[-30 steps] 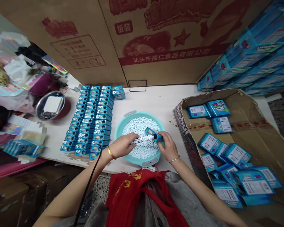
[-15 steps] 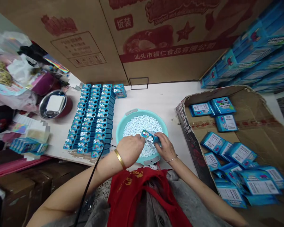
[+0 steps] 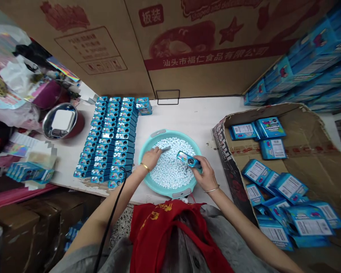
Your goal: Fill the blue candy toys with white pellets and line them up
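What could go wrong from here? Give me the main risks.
1. The black cable runs along the left forearm beside the rows of blue boxes; it might snag and knock some over.
2. The right hand holds a small box, opening exposed; tipping could spill anything inside.
3. The left hand holds a grey tool over the white pieces; a sharp flick might scatter some.

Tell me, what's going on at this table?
Someone's right hand holds a small blue box over a turquoise basin of small white pieces. The left hand holds a thin metal tool, also over the basin. Similar blue boxes stand in rows to the left, and more blue packs lie in an open cardboard carton to the right.
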`<control>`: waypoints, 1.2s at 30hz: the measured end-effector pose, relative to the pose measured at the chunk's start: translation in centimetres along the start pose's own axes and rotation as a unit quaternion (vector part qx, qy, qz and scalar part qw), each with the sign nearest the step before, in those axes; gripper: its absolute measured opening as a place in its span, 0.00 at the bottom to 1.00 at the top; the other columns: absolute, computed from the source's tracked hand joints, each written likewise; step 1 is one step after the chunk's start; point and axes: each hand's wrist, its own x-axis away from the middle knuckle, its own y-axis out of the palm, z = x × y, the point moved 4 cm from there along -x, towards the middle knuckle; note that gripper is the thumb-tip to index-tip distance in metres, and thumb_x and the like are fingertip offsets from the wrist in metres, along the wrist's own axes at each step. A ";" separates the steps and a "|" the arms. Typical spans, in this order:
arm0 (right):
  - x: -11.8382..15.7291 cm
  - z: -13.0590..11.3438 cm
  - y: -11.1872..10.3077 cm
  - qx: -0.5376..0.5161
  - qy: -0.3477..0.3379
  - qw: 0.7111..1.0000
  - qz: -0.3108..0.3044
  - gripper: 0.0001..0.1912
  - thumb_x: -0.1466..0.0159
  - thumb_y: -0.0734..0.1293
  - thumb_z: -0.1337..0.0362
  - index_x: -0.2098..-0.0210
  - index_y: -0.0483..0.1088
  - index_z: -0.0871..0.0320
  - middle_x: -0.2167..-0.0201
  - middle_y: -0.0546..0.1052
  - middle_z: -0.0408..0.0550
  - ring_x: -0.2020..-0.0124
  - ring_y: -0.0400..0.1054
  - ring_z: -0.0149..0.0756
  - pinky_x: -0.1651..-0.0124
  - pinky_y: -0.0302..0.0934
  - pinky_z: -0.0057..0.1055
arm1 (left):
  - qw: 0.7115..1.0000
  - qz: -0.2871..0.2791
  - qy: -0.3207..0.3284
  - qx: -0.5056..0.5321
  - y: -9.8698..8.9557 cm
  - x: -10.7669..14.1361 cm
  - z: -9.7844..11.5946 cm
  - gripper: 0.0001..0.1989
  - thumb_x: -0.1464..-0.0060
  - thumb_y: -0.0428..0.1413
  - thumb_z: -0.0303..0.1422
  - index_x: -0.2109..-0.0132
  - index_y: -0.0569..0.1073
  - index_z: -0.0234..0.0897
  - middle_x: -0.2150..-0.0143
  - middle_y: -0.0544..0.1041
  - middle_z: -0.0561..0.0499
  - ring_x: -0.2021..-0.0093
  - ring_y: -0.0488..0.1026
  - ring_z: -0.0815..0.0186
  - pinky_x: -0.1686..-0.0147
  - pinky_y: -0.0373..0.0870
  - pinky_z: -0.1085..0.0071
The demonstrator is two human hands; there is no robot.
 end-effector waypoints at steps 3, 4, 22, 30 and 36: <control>-0.4 -0.3 -1.0 -0.001 0.014 1.000 0.028 0.16 0.39 0.63 0.66 0.51 0.64 0.56 0.56 0.72 0.53 0.54 0.67 0.43 0.50 0.64 0.42 | 0.996 -0.017 0.070 0.056 4.1 -1.0 2.3 0.19 0.41 0.42 0.21 0.45 0.64 0.37 0.49 0.68 0.44 0.52 0.69 0.61 0.57 0.68 0.67; -0.5 -0.4 -1.3 -0.002 0.021 0.999 0.039 0.16 0.39 0.64 0.65 0.51 0.64 0.56 0.57 0.72 0.52 0.54 0.67 0.43 0.51 0.64 0.41 | 0.992 -0.019 0.090 0.084 5.0 -0.8 3.2 0.19 0.41 0.42 0.22 0.45 0.64 0.37 0.49 0.68 0.44 0.53 0.69 0.61 0.56 0.68 0.67; -0.2 -0.5 0.0 0.009 -0.007 1.000 0.006 0.17 0.40 0.60 0.67 0.50 0.63 0.56 0.54 0.70 0.54 0.50 0.65 0.45 0.46 0.62 0.47 | 0.931 0.047 0.195 0.306 -6.4 7.2 2.2 0.13 0.40 0.50 0.32 0.49 0.66 0.35 0.54 0.71 0.44 0.54 0.69 0.62 0.53 0.67 0.64; 0.7 -1.2 2.4 0.029 -0.052 0.998 -0.026 0.21 0.40 0.59 0.71 0.47 0.62 0.56 0.51 0.70 0.55 0.47 0.63 0.46 0.43 0.60 0.52 | 0.993 -0.079 0.089 0.003 -11.9 7.3 6.5 0.17 0.45 0.47 0.21 0.48 0.65 0.32 0.55 0.71 0.41 0.60 0.74 0.58 0.62 0.71 0.64; 0.9 -0.8 2.9 0.015 -0.043 0.999 -0.026 0.22 0.40 0.59 0.70 0.46 0.62 0.55 0.51 0.69 0.55 0.46 0.63 0.47 0.43 0.60 0.52 | 0.993 -0.071 0.081 -0.052 -13.1 8.4 8.6 0.15 0.39 0.40 0.23 0.48 0.66 0.31 0.58 0.71 0.41 0.61 0.74 0.59 0.66 0.70 0.65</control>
